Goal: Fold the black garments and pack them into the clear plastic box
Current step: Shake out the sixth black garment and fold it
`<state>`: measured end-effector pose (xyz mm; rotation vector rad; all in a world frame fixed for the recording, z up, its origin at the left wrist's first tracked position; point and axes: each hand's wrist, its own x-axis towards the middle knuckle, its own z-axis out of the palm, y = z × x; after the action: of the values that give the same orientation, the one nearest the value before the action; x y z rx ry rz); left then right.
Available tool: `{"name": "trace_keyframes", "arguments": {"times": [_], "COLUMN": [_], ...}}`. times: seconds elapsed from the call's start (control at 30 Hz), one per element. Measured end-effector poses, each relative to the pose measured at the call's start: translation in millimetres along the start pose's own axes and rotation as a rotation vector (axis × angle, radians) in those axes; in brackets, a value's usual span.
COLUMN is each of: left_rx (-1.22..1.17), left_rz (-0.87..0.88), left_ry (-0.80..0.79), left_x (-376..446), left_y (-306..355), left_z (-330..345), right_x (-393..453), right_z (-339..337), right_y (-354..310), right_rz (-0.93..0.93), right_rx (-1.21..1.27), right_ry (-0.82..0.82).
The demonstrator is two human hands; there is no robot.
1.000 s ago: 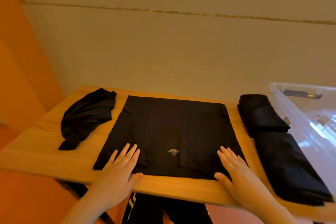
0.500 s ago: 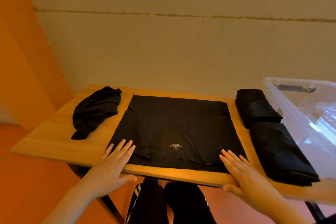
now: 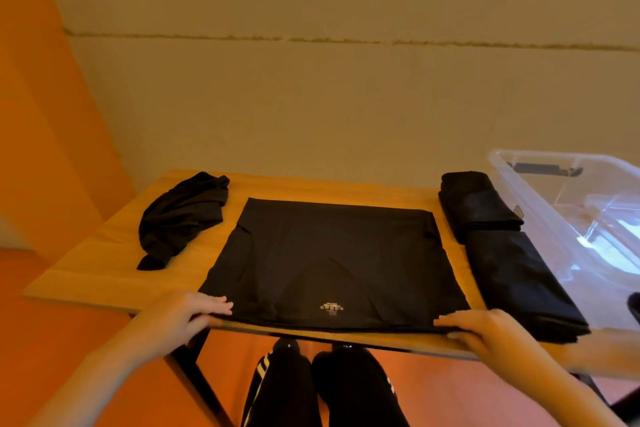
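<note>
A black garment (image 3: 329, 260) with a small white logo lies flat in the middle of the wooden table (image 3: 104, 267). My left hand (image 3: 180, 315) pinches its near left corner at the table's front edge. My right hand (image 3: 485, 329) pinches its near right corner. A crumpled black garment (image 3: 180, 218) sits at the far left. Two folded black garments (image 3: 502, 253) lie in a row along the right side. The clear plastic box (image 3: 571, 218) stands open at the far right, beside the folded garments.
A pale wall rises just behind the table. Orange floor and an orange wall lie to the left. My legs in black trousers (image 3: 322, 388) show below the table's front edge, next to a dark table leg (image 3: 194, 367).
Both hands slid back from lying flat on the garment to its near edge and now pinch the two near corners. The view has pulled back from the table.
</note>
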<state>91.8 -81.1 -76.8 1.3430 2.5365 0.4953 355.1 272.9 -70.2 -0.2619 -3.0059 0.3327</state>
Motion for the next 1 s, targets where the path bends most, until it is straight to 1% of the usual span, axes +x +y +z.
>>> {"name": "trace_keyframes", "arguments": {"times": [0.03,0.07,0.1,0.13,0.17,0.23,0.3,0.4,0.53,0.6,0.67,0.73,0.77,0.83,0.9,0.93,1.0], "left_rx": [-0.059,-0.127,-0.178,-0.205,-0.224,-0.292,-0.364,-0.402,-0.472,-0.486,-0.497,-0.523,-0.536,-0.563,-0.589,-0.603,-0.625], "left_rz": [-0.034,-0.053,-0.055,-0.034,-0.016,-0.031,-0.085,-0.175,-0.291,-0.38,-0.457,-0.507,-0.518,-0.515,-0.503,-0.497,-0.482], "left_ry": [-0.062,-0.104,-0.139,-0.162,-0.188,-0.188,-0.178,-0.151,0.026,0.115,0.154,0.172,0.182,0.22,0.271,0.291,0.339], "left_x": [4,7,11,15,20,35,56,97,159,186,205,213,215,216,215,215,216], "left_y": [3,6,8,9,9,11,13,11,1,-9,-21,-30,-34,-36,-36,-37,-38], "left_z": [-11,-21,-31,-41,-50,-67,-83,-100,-105,-94,-75,-57,-50,-43,-40,-40,-42], "right_x": [6,9,14,20,26,40,63,101,160,182,194,196,194,192,191,192,195], "right_z": [-5,-11,-19,-29,-37,-53,-67,-81,-75,-60,-42,-33,-30,-28,-26,-25,-24], "right_y": [3,6,7,10,11,16,23,39,63,72,81,82,81,80,80,80,82], "right_rz": [0.019,-0.018,-0.04,-0.023,0.015,0.07,0.164,0.247,0.423,0.53,0.617,0.637,0.627,0.613,0.616,0.632,0.663], "right_rx": [0.022,-0.011,-0.015,0.001,0.11,0.266,0.358,0.403,0.338,0.283,0.3,0.338,0.361,0.356,0.276,0.243,0.204], "right_ry": [-0.017,0.02,-0.012,-0.035,-0.089,-0.213,-0.236,-0.205,-0.118,-0.051,0.005,0.031,0.016,-0.069,-0.143,-0.146,-0.07]}}
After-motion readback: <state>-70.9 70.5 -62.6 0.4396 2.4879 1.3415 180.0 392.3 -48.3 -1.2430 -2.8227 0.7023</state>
